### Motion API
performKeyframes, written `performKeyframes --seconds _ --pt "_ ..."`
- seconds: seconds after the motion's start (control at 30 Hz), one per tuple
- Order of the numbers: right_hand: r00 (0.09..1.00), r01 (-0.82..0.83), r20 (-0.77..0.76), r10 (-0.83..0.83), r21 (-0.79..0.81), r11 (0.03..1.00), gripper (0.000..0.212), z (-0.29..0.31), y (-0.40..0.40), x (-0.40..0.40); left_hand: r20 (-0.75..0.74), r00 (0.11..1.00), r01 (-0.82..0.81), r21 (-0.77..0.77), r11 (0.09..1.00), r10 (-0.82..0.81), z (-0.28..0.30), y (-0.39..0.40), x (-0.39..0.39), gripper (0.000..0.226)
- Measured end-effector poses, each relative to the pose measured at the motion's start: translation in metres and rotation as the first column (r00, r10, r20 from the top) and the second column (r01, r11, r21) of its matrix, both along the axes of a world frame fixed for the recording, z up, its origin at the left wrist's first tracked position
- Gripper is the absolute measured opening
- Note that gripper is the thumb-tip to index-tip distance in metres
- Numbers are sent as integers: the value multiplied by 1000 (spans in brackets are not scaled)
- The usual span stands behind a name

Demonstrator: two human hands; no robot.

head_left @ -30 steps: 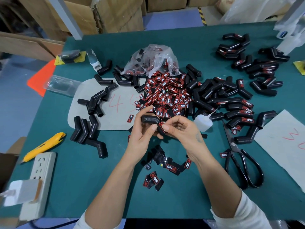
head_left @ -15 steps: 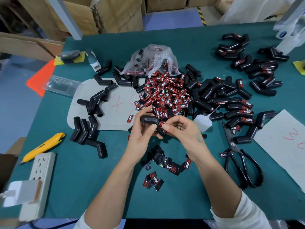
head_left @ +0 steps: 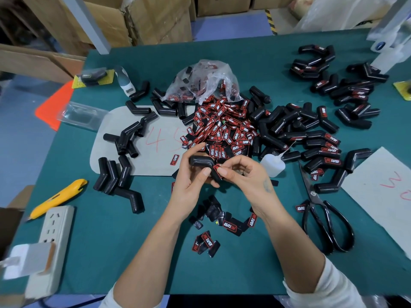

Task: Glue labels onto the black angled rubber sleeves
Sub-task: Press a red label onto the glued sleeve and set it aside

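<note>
My left hand (head_left: pixel 192 181) grips a black angled rubber sleeve (head_left: pixel 201 162) above the middle of the green table. My right hand (head_left: pixel 246 178) pinches a small red-and-black label (head_left: pixel 216 168) against the sleeve's lower leg. A heap of loose labels (head_left: pixel 222 127) lies just behind my hands, spilling from a clear plastic bag (head_left: pixel 204 82). Unlabelled sleeves (head_left: pixel 115 176) lie at the left. Labelled sleeves (head_left: pixel 322 152) lie at the right. A small white glue bottle (head_left: pixel 272 166) stands right beside my right hand.
Black scissors (head_left: pixel 322 221) lie at the right. A yellow utility knife (head_left: pixel 59 197) and a white power strip (head_left: pixel 52 241) sit at the left edge. Peeled label backings (head_left: pixel 220 221) lie under my wrists. Paper sheets (head_left: pixel 384 196) marked in red lie on the table. Cardboard boxes (head_left: pixel 142 21) stand behind.
Both hands stay in nearly the same place, still holding the sleeve and label together; only a slight shift of the fingers shows.
</note>
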State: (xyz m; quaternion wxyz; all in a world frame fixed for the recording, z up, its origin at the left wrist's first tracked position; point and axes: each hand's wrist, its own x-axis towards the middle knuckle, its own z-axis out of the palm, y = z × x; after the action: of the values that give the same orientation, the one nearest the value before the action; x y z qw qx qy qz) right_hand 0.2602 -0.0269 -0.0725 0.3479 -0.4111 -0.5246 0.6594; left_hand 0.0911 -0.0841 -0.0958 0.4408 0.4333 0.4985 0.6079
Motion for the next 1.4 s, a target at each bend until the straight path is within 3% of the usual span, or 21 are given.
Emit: performKeyframes --seconds 1.4 --pt "999 23 23 -23 23 999 14 7 -4 -4 18 1000 8 25 1000 -9 -8 1 -2 50"
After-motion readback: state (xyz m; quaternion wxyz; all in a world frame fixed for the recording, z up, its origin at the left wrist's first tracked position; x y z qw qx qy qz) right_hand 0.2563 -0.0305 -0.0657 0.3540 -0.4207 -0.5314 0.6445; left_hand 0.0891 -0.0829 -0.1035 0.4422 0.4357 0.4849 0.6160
